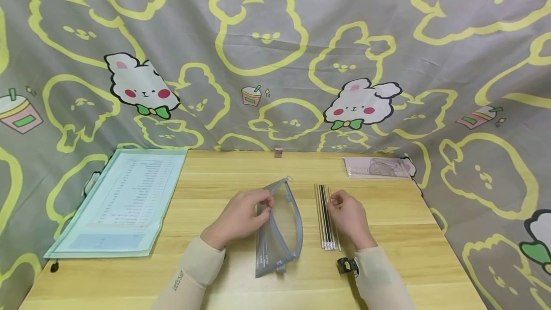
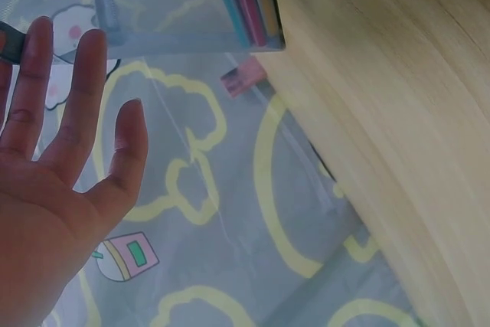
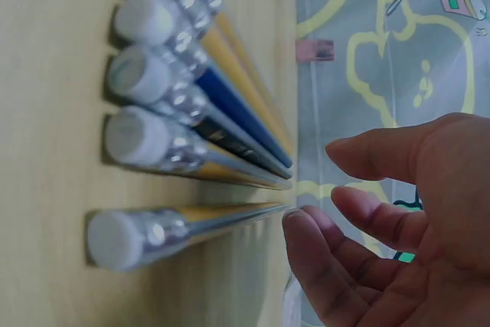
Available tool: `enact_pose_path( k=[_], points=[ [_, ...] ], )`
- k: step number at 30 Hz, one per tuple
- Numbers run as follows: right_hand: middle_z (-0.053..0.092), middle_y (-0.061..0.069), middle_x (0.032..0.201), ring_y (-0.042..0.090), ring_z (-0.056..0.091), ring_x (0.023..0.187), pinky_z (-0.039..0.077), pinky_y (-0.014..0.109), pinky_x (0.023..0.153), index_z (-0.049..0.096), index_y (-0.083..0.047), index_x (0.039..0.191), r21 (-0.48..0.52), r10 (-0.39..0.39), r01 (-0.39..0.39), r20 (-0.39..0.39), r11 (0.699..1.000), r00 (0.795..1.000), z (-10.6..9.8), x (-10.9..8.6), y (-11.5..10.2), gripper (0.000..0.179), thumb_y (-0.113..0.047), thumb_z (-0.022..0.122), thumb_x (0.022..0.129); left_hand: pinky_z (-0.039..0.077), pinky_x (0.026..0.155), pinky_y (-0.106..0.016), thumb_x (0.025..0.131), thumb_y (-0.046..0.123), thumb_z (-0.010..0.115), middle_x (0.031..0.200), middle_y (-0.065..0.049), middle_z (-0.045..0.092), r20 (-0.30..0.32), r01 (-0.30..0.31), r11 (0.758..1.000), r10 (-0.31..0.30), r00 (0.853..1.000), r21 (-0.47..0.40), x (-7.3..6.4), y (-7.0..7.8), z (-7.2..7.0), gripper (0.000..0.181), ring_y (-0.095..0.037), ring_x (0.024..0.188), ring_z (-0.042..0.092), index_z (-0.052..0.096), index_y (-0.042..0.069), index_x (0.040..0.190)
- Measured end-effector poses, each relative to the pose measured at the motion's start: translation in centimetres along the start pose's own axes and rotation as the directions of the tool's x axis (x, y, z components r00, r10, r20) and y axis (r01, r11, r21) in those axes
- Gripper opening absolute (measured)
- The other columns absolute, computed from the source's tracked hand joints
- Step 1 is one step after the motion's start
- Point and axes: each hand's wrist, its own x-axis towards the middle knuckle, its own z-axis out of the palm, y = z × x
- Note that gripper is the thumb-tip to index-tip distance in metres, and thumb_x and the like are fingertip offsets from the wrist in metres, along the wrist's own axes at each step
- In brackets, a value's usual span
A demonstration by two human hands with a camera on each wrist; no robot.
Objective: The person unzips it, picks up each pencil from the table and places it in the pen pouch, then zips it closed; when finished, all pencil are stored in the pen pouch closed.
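And here we are: my left hand (image 1: 241,216) pinches the rim of the grey translucent zip pouch (image 1: 265,255), its mouth parted, mid-table. My right hand (image 1: 350,216) sits at the slim white-tipped pencils (image 1: 325,214), fingers loosely curved, thumb apart, no grip showing, fingertips near the yellow-sided pencil lying apart (image 3: 164,233). I'd call this step picking out a pencil; the next move calls for a narrow pinch on it, pouch held wide. Underneath, a pale wood-grain table (image 1: 206,171); mint-green paper-filled folder (image 1: 116,190) left, grey cartoon-rabbit curtain (image 1: 241,123) all round.
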Motion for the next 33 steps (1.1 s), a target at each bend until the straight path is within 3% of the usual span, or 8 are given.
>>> enact_pose_path(
  k=[8,17,33],
  points=[
    [0.073,0.019,0.117,0.035,0.070,0.102,0.055,0.056,0.093,0.064,-0.001,0.129,-0.040,0.012,-0.011,0.012,0.999,1.000,0.66,0.53,0.65,0.037,-0.021,0.070,0.099,0.058,0.085,-0.038,0.093,0.007,0.068,0.103,0.006,0.075,0.001,0.002,1.000,-0.002,1.000,0.007,0.03,-0.14,0.10,0.017,-0.017,0.099,0.073,0.066,0.023,0.098],
    [0.072,0.020,0.115,0.037,0.069,0.102,0.055,0.058,0.093,0.063,0.001,0.129,-0.034,0.005,-0.005,0.008,0.999,1.000,0.94,0.66,0.98,0.035,-0.018,0.067,0.099,0.058,0.087,-0.035,0.093,0.008,0.068,0.104,0.006,0.076,-0.001,0.006,1.000,-0.006,1.000,0.020,0.01,-0.14,0.04,0.017,-0.010,0.101,0.072,0.067,0.024,0.098],
    [0.071,0.014,0.109,0.032,0.068,0.096,0.057,0.052,0.088,0.065,0.001,0.127,-0.057,0.025,-0.024,0.027,0.998,0.999,0.76,0.46,1.00,0.034,-0.008,0.067,0.094,0.058,0.087,-0.035,0.093,0.008,0.068,0.104,0.008,0.075,0.002,0.015,1.000,-0.015,1.000,0.025,-0.03,0.09,-0.13,0.017,-0.013,0.101,0.072,0.067,0.024,0.098]
  ],
)
